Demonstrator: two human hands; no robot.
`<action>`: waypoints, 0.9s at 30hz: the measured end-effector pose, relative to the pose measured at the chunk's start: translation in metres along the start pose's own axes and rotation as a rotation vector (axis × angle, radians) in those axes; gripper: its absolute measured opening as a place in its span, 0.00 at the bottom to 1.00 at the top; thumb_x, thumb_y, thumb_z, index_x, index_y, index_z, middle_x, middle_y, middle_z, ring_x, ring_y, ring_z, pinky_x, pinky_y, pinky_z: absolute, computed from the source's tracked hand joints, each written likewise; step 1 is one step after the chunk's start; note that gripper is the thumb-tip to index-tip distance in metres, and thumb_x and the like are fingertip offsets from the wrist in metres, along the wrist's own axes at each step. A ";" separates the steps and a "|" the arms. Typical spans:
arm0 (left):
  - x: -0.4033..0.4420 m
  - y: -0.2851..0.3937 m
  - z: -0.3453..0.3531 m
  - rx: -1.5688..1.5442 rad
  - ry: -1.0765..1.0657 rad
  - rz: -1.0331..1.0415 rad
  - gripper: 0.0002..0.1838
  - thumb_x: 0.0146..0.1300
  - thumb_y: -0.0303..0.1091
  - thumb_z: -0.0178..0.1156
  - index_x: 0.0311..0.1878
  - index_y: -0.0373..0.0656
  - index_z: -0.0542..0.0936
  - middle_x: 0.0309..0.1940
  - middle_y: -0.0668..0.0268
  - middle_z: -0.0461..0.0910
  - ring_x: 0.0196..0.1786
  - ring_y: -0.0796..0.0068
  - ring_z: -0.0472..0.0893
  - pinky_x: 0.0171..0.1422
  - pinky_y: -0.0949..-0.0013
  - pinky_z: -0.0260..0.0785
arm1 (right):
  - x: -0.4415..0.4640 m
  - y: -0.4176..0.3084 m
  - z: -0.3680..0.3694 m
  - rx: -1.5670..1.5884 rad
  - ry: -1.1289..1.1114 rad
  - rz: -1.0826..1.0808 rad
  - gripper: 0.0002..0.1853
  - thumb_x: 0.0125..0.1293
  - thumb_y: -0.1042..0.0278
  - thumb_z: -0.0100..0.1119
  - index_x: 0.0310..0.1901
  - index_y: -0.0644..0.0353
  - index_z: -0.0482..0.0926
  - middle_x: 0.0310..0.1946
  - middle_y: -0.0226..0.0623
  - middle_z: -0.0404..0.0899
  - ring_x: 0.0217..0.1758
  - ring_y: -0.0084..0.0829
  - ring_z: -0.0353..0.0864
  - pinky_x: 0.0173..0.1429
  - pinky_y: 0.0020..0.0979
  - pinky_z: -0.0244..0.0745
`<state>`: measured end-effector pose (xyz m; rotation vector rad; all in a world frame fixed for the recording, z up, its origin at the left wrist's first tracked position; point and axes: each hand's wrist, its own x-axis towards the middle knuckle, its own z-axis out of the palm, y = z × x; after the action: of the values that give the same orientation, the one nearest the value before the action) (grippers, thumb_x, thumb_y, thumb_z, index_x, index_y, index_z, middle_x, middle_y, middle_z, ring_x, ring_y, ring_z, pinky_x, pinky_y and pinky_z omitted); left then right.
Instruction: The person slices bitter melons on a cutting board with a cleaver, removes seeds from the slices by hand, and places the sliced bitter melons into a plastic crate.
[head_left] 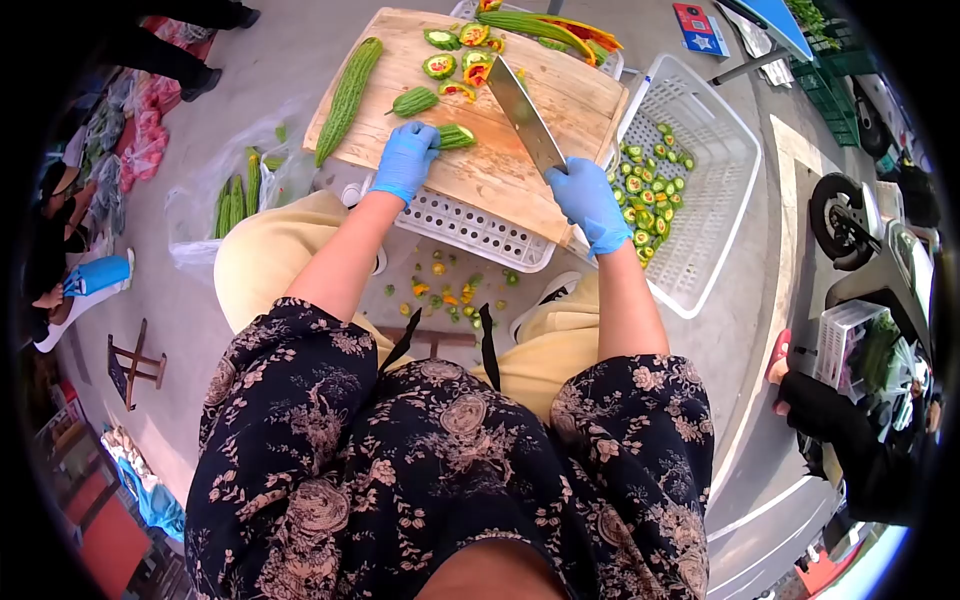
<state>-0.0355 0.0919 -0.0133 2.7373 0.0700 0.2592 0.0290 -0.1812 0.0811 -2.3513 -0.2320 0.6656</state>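
On the wooden cutting board (500,188) lies a long green bitter gourd (349,100), with a short tapered piece (413,101) to its right. My left hand (406,160), in a blue glove, is closed on the end of another gourd piece (456,137) that lies on the board. Gloved as well, my right hand (587,200) grips the handle end of a wide cleaver (526,112). The blade points up and left, its tip near several cut slices (440,66) with red and yellow centres.
Right of the board stands a white basket (735,190) holding many slices. A plastic bag (190,215) with whole gourds lies to the left. Scraps (440,290) dot the ground between my feet. A person's leg (845,420) shows at the right, beside a scooter (850,225).
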 end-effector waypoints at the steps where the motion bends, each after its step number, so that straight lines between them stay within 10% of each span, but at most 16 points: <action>1: 0.002 0.013 0.012 -0.072 0.052 0.066 0.14 0.48 0.29 0.65 0.40 0.48 0.76 0.38 0.59 0.77 0.44 0.56 0.74 0.49 0.58 0.67 | -0.003 0.003 -0.001 -0.023 0.006 -0.008 0.15 0.59 0.62 0.51 0.35 0.65 0.81 0.31 0.57 0.79 0.37 0.54 0.79 0.44 0.43 0.74; 27: 0.015 0.057 0.049 -0.471 0.260 0.021 0.12 0.50 0.28 0.65 0.40 0.46 0.79 0.37 0.61 0.80 0.44 0.57 0.77 0.49 0.60 0.71 | 0.001 0.011 -0.027 -0.459 -0.052 -0.068 0.14 0.60 0.61 0.54 0.36 0.65 0.81 0.32 0.55 0.78 0.36 0.54 0.78 0.42 0.45 0.72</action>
<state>-0.0110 0.0221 -0.0328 2.2259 0.0431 0.5593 0.0436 -0.2050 0.0911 -2.7459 -0.5338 0.6975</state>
